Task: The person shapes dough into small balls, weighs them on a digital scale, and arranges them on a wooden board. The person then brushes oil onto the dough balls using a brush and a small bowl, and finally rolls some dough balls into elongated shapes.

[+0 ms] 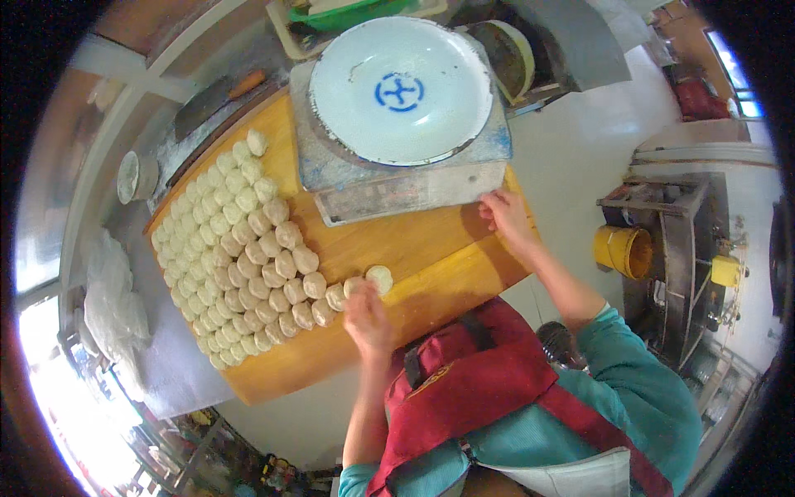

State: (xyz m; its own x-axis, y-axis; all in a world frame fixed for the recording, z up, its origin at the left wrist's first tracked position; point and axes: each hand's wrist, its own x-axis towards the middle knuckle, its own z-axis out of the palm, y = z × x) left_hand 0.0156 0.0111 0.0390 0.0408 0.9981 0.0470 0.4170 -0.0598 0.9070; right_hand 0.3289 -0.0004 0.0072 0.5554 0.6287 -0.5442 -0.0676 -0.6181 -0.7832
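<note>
Rows of small dough balls [248, 261] cover the left part of a wooden board [348, 223], some pale green, others brownish. At the right end of the nearest row, my left hand [368, 317] has its fingertips at a dough ball and looks blurred; whether it grips one is hidden. A pale round dough piece [379, 279] lies just beyond those fingers. My right hand [504, 214] rests by the front right corner of a weighing scale [410, 186], fingers curled, with no held thing visible. On the scale sits a white enamel basin [404, 93] with a blue mark.
Left of the board stand a white tub [136, 177] and a crumpled plastic bag [112, 304]. A cleaver-like blade with a wooden handle [247, 84] lies beyond the board's far left edge. A green tray [354, 13] is behind the basin. At the right hangs a yellow bucket [621, 251].
</note>
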